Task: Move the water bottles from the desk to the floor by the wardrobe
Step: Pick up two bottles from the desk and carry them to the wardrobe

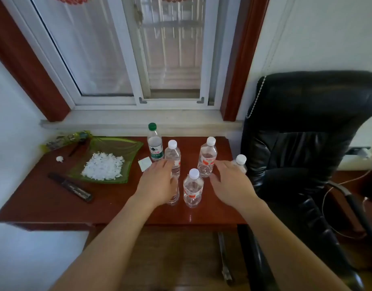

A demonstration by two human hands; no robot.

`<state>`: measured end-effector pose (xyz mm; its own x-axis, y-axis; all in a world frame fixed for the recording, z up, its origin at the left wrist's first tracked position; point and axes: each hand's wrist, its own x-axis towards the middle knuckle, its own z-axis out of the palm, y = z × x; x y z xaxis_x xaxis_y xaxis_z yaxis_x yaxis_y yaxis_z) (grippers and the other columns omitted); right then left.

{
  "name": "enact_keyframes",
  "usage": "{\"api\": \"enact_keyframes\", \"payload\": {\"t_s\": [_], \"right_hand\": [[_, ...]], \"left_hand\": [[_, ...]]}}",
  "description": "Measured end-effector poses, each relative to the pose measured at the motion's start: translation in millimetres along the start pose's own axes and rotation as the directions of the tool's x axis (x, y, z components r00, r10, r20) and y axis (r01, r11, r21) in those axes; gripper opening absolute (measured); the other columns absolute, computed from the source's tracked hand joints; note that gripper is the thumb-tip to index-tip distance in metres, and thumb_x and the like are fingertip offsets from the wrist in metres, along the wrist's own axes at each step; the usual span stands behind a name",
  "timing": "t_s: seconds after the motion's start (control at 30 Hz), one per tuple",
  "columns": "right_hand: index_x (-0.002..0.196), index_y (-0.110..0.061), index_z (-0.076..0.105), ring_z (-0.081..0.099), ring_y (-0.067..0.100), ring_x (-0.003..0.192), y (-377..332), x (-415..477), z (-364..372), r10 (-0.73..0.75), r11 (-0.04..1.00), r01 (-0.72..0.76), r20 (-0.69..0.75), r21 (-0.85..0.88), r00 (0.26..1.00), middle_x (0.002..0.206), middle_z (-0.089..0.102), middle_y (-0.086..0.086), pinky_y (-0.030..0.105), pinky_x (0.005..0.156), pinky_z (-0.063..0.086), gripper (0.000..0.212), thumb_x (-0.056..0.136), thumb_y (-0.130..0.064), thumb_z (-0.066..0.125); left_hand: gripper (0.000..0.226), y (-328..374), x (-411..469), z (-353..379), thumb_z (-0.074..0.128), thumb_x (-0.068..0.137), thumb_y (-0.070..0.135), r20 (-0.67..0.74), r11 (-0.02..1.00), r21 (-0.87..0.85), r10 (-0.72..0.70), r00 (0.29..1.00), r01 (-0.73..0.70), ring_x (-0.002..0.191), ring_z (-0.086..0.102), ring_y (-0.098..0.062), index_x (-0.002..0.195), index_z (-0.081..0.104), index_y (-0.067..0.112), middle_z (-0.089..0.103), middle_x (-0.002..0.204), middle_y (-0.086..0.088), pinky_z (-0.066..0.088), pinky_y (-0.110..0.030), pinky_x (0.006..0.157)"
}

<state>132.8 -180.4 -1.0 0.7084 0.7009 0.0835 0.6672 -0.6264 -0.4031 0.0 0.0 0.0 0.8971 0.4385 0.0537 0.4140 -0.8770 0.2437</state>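
Six clear plastic water bottles upright on red-brown desk [44, 198]: green-cap bottle [154, 143] at back w/ green label; white-cap bottle [173, 157] just beside it; another [207, 157] to its right, red-white label; front-centre one [193, 189]; one [174, 194] partly hidden by a hand; small one [240, 162] at desk's right edge

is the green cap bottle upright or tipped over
Upright. The green-capped bottle stands on its base at the back of the desk, cap on top.
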Motion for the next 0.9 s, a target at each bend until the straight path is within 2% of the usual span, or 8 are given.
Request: {"api": "enact_keyframes", "payload": {"t_s": [0.1,0.2,0.4,0.6,0.9], "right_hand": [[0.132,-0.021,0.049,0.055,0.022,0.108,-4,16,12,-0.011,1.0,0.012,0.072,-0.011,0.997,0.125,0.058,0.002,0.038,0.085,0.048,0.041,0.096,-0.04,0.045],[0.14,-0.018,0.044,0.052,0.025,0.12,-10,26,23,-0.011,1.0,0.011,0.189,0.004,0.982,0.137,0.053,0.005,0.041,0.095,0.047,0.049,0.096,-0.04,0.047],[0.148,-0.02,0.037,0.038,0.023,0.138,-19,37,38,-0.039,0.997,0.02,0.289,0.069,0.957,0.152,0.04,0.003,0.038,0.11,0.033,0.057,0.097,-0.039,0.051],[0.139,-0.019,0.047,0.046,0.023,0.127,-27,43,44,-0.053,0.996,0.032,0.278,0.079,0.959,0.141,0.049,0.004,0.035,0.101,0.038,0.048,0.094,-0.03,0.057],[0.122,-0.017,0.059,0.056,0.022,0.107,-33,45,45,-0.003,0.994,-0.023,0.238,0.105,0.971,0.117,0.06,0.003,0.031,0.087,0.046,0.035,0.088,-0.023,0.065]], "left_hand": [[0.054,-8,13,7,0.053,0.094,0.03,0.039,0.999,-0.036,-0.031,0.999,0.032,0.126,0.045,-0.025,0.144,0.039,0.019,0.047,0.142,-0.004,0.047,-0.041,0.096],[0.053,-15,23,14,0.056,0.093,0.03,0.099,0.998,-0.042,-0.043,0.994,0.047,0.125,0.047,-0.025,0.142,0.041,0.021,0.049,0.14,-0.003,0.05,-0.043,0.091],[0.043,-26,32,20,0.061,0.087,0.025,0.126,0.995,-0.046,-0.085,0.988,0.091,0.114,0.055,-0.023,0.13,0.055,0.021,0.058,0.126,-0.001,0.052,-0.043,0.087],[0.026,-31,33,20,0.065,0.082,0.031,0.106,0.985,-0.11,-0.12,0.987,0.132,0.091,0.061,-0.021,0.106,0.064,0.02,0.062,0.098,0.0,0.053,-0.041,0.076],[0.022,-28,32,18,0.071,0.082,0.025,0.088,0.967,-0.226,-0.101,0.991,0.119,0.087,0.06,-0.021,0.099,0.068,0.013,0.061,0.094,-0.004,0.052,-0.039,0.076]]}}
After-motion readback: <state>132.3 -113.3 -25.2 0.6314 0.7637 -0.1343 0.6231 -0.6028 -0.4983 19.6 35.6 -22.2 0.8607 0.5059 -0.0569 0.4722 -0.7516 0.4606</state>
